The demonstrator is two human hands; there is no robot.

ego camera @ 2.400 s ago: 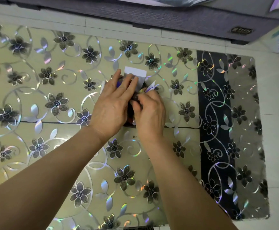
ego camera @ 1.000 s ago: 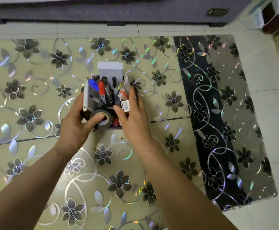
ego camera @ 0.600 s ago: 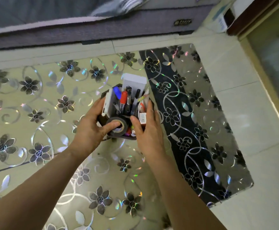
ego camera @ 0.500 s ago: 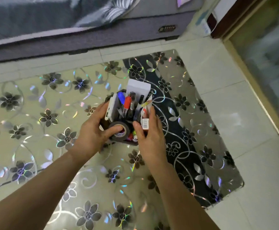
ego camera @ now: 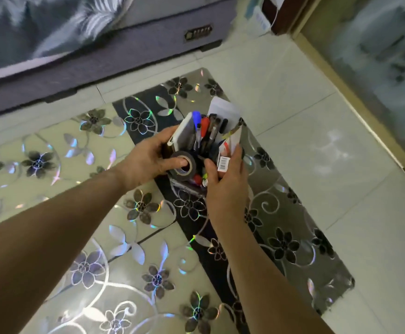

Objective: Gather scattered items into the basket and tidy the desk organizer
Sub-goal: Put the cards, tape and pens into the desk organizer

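Observation:
A dark desk organizer point(ego camera: 184, 186) is held up above the floral mat between both my hands. It is packed with several markers and pens point(ego camera: 205, 131), a white card point(ego camera: 223, 109), a white flat case point(ego camera: 184, 130) and a packet with a barcode label point(ego camera: 228, 150). My left hand point(ego camera: 148, 157) grips its left side, thumb pressed into a roll of dark tape point(ego camera: 183, 165) at the front. My right hand point(ego camera: 225, 186) clasps the right side, fingers against the packet. The organizer's lower body is mostly hidden by my hands.
A shiny floral mat point(ego camera: 100, 237) with a black band point(ego camera: 281, 237) covers the white tiled floor point(ego camera: 329, 165). A bed base with grey bedding point(ego camera: 88, 56) runs along the back. A glass door with a wooden frame point(ego camera: 365, 68) stands at the right.
Both hands have lifted the organizer off the mat and carried it rightward, over the black band. The view has swung right, showing the door and more tile.

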